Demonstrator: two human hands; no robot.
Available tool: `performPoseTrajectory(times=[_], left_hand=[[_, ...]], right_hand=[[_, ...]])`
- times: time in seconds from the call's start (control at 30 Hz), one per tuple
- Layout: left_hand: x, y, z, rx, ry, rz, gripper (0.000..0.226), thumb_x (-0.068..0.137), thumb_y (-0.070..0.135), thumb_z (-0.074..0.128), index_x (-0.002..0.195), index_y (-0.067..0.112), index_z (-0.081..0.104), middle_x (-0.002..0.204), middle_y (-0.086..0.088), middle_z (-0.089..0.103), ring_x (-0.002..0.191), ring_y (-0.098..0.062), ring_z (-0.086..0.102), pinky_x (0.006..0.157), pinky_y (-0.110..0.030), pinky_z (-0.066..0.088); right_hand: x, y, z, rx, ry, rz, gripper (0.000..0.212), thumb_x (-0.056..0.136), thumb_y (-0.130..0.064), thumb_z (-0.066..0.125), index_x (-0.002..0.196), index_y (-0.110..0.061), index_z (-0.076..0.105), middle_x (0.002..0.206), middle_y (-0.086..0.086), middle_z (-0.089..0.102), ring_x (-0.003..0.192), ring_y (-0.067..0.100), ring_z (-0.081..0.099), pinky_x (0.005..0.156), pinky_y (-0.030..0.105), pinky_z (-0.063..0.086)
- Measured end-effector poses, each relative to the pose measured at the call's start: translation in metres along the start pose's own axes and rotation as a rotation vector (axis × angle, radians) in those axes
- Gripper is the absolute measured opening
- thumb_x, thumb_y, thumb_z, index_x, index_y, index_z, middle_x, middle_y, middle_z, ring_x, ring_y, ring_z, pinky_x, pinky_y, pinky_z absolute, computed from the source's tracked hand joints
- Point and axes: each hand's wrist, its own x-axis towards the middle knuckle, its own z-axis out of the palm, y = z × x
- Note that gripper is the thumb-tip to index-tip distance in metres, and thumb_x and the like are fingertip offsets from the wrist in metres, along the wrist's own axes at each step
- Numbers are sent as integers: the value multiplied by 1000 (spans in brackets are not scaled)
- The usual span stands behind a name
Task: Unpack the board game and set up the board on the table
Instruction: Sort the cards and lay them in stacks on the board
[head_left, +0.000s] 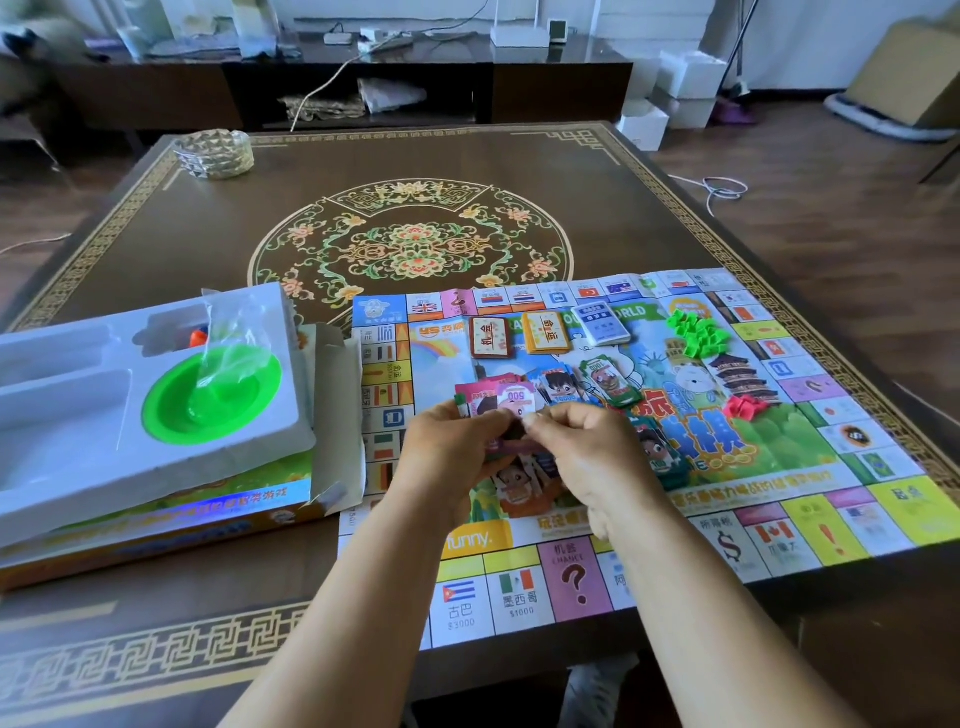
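The paper game board (810, 499) lies unfolded on the right half of the brown table (208, 244). On it sit three card decks (545, 332), a heap of green houses (696, 327), a few red hotels (748, 406) and fanned play money (608, 382). My left hand (447, 452) and my right hand (576, 457) meet over the board's middle, both pinching a small stack of pink paper bills (511, 402). More bills lie under my hands.
At the left the orange game box (156, 525) carries its white plastic insert tray (78, 415), which holds a green bowl (213, 397) and a clear bag. A glass ashtray (215, 153) stands at the table's far left corner. A dark TV cabinet runs behind.
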Motion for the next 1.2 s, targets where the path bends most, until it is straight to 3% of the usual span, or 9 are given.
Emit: performPoseTrajectory(times=[0.13,0.23,0.33,0.43,0.53,0.7,0.83,0.97,1.2], left_hand=[[1,0,2,-8,9,14,8,83,-1,66,79,4,62,70,-9,66,50,-13,66,50,-22,55],[2,3,-1,-46,11,14,6,84,-2,64,79,0,61,78,-16,67,62,-21,67,62,-31,60],[2,9,-6,-110,16,-4,9,87,-6,58,79,-3,56,80,-19,64,62,-23,63,55,-32,60],[3,10,-8,-110,3,-44,14,90,-10,47,82,-1,52,88,-21,62,68,-27,61,48,-28,57],[4,9,-8,-108,-5,-64,22,92,-13,39,83,4,50,82,-18,62,65,-23,61,51,-26,56],[2,10,-7,-96,4,-57,16,92,-9,47,85,2,55,81,-17,65,61,-21,65,50,-26,57],[3,7,-7,-26,7,-36,10,90,-2,56,82,5,57,83,-14,68,65,-22,68,63,-30,60],[6,5,-5,-5,0,-39,3,89,3,59,87,4,58,91,-19,69,83,-34,70,76,-37,58],[6,3,-2,13,-33,-58,8,90,-3,52,92,1,57,89,-19,70,84,-33,70,69,-33,58]], right_hand=[[4,-1,-1,-25,24,-1,19,83,-28,69,66,-20,64,69,-1,67,66,18,61,65,30,52],[6,-8,-6,-37,64,-14,22,83,-26,69,63,-21,61,64,-5,62,60,12,55,57,22,44],[11,-15,-17,-9,145,-24,24,84,-25,69,63,-25,57,60,-7,57,56,11,49,50,18,35],[14,-17,-19,-7,152,-21,24,83,-25,70,62,-25,58,61,-4,59,59,15,52,52,22,38],[14,-15,-15,-56,125,-25,22,83,-25,69,63,-23,60,66,3,62,62,16,52,53,23,38],[14,-14,-17,-88,120,-28,21,84,-25,69,65,-24,61,65,0,62,64,17,55,59,26,44],[14,-8,-32,-274,104,-29,20,82,-26,69,66,-15,66,64,2,66,61,20,58,61,29,46],[6,-3,-48,-508,57,37,21,81,-30,71,71,-11,69,50,-4,54,43,11,45,44,19,31],[0,-4,-49,-681,27,35,23,84,-38,66,72,-18,65,65,-6,60,57,10,52,53,22,36]])
